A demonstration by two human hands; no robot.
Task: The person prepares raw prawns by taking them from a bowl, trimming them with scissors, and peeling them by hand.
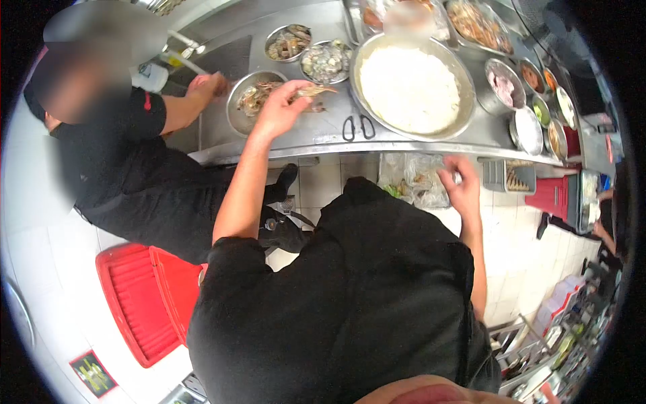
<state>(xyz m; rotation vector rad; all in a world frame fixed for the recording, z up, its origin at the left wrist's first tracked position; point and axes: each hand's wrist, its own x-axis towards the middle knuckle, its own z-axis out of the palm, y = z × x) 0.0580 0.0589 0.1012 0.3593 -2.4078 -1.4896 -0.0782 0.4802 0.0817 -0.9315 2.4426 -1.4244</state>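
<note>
My left hand (286, 108) is over the right rim of a metal bowl (235, 116) of shellfish pieces, its fingers closed on a shrimp (313, 91). Another small piece lies on the steel counter just below that shrimp. My right hand (461, 180) hangs in front of the counter edge with its fingers curled; a small shiny thing shows between them, too small to name. Behind my left hand stand a bowl of shrimp (289, 43) and a bowl of greyish peeled pieces (326, 61). A pair of black-handled scissors (358, 127) lies near the counter's front edge.
A large bowl of white food (410, 87) stands right of the scissors. Trays and smaller bowls (527, 129) line the right side. A co-worker (134, 155) works at the left by a sink. Below are plastic bags (420, 178) and a red bin (138, 296).
</note>
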